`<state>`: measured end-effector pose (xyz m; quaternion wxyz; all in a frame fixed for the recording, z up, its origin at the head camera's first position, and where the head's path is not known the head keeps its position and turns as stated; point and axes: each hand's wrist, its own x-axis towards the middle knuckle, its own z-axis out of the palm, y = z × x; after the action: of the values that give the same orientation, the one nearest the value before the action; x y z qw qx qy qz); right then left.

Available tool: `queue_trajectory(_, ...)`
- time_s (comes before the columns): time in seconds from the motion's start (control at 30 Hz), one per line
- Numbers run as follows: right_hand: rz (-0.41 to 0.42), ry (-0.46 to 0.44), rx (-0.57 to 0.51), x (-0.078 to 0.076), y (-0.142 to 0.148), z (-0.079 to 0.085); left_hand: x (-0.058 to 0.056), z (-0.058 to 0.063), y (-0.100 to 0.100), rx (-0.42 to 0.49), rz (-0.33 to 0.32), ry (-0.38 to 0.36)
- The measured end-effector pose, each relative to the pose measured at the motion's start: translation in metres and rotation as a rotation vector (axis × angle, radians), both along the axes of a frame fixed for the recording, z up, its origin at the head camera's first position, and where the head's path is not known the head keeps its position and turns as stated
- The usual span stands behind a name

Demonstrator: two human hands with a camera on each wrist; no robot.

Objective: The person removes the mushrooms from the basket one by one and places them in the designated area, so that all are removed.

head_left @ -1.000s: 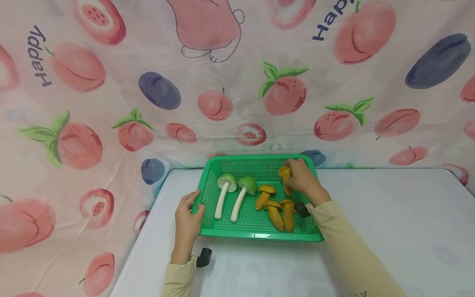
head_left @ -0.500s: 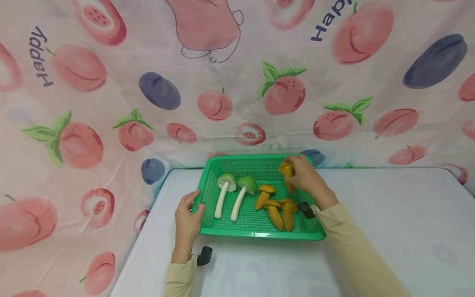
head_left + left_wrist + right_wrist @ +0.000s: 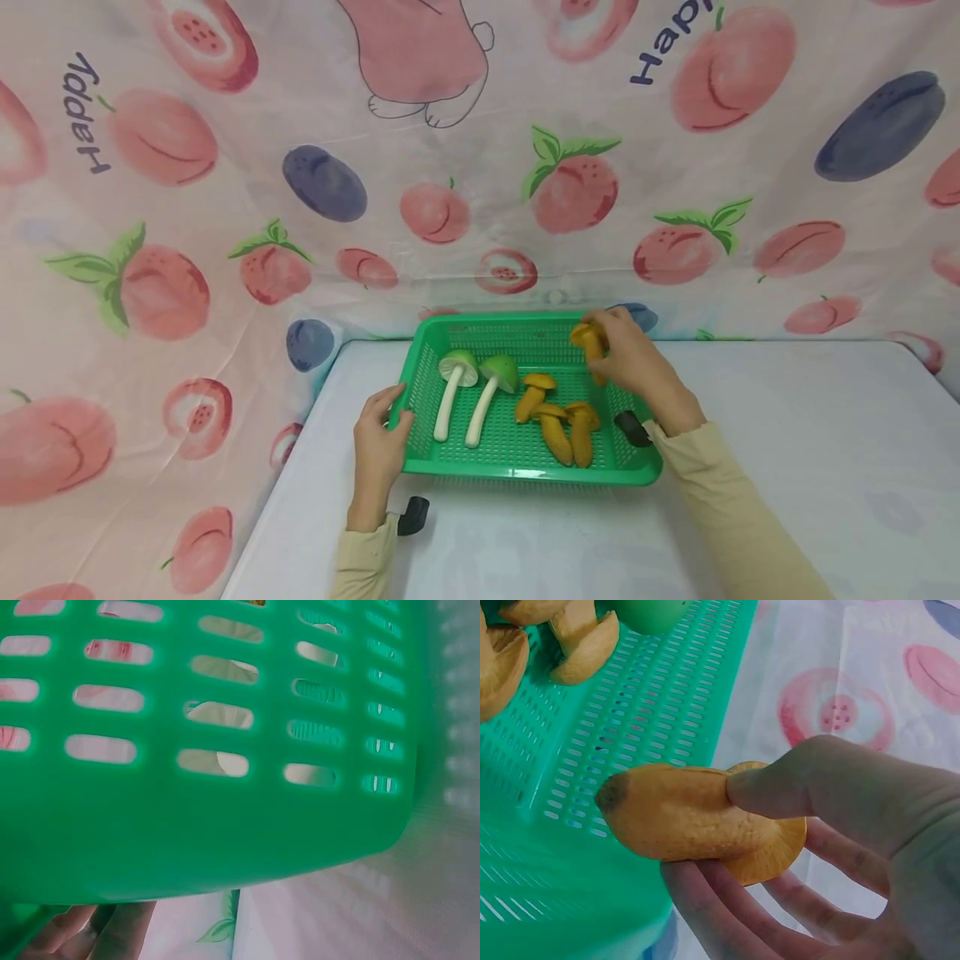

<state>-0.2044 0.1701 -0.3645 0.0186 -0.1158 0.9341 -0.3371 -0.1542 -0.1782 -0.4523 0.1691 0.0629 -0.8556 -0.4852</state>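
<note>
My left hand (image 3: 377,446) holds the left rim of a green perforated plastic basket (image 3: 525,475); in the left wrist view its fingers (image 3: 124,934) show at the rim, partly hidden by the basket wall (image 3: 225,825). Over the basket's far right corner, my right hand (image 3: 637,362) pinches a yellow-brown mushroom (image 3: 591,340) between thumb and fingers. The right wrist view shows this mushroom (image 3: 682,814) lying sideways, its dark stem end pointing left. Inside the basket lie two green-capped mushrooms (image 3: 447,404) with long white stems on the left, and three yellow-brown mushrooms (image 3: 555,437) right of the middle.
The basket stands on a white-covered table (image 3: 787,450), close to its back edge. Behind and to the left hangs a pink cloth (image 3: 480,167) printed with fruit. A black wrist-camera mount (image 3: 413,517) sits by the left sleeve, another (image 3: 632,429) by the right.
My right hand has moved right and slightly up with the yellow-brown mushroom, toward the basket's right wall. The basket's right end has shifted slightly right. My left hand stays at the rim.
</note>
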Motion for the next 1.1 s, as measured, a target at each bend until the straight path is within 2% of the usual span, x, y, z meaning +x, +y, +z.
queue_trajectory(0.73,-0.009,0.051,-0.037,0.014,0.022,0.007,0.002,0.0,-0.003,0.054,-0.022,0.003)
queue_trajectory(1.1,-0.013,0.098,-0.03,0.017,0.036,0.003,0.001,-0.001,-0.002,0.047,-0.028,0.001)
